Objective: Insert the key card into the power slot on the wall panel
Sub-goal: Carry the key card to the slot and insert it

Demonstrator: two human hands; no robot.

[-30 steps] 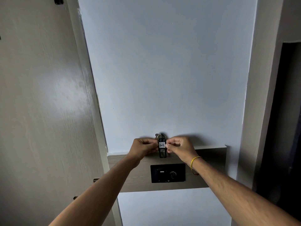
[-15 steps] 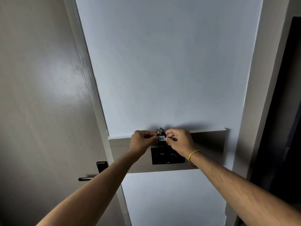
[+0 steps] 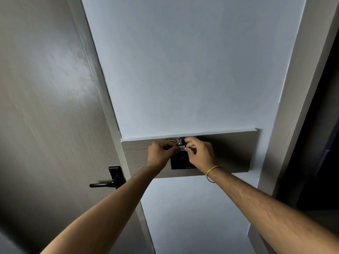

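Note:
A small dark key card (image 3: 181, 149) with a white number label hangs upright at the top edge of the black wall panel (image 3: 180, 162). A metal ring with a key (image 3: 177, 141) sits at the card's upper end. My left hand (image 3: 160, 153) pinches the card's left side and my right hand (image 3: 199, 154) pinches its right side. The card's lower end meets the panel's top; the slot itself is hidden behind my fingers. My right hand covers the panel's right half.
The panel is mounted on a wood-grain board (image 3: 229, 153) fixed across a pale wall. A closed door with a black lever handle (image 3: 108, 181) stands to the left. A dark opening (image 3: 322, 143) lies past the white frame on the right.
Both hands have carried the card downward against the panel's top edge, so less of the card shows. My view has tilted up, bringing the door handle into sight.

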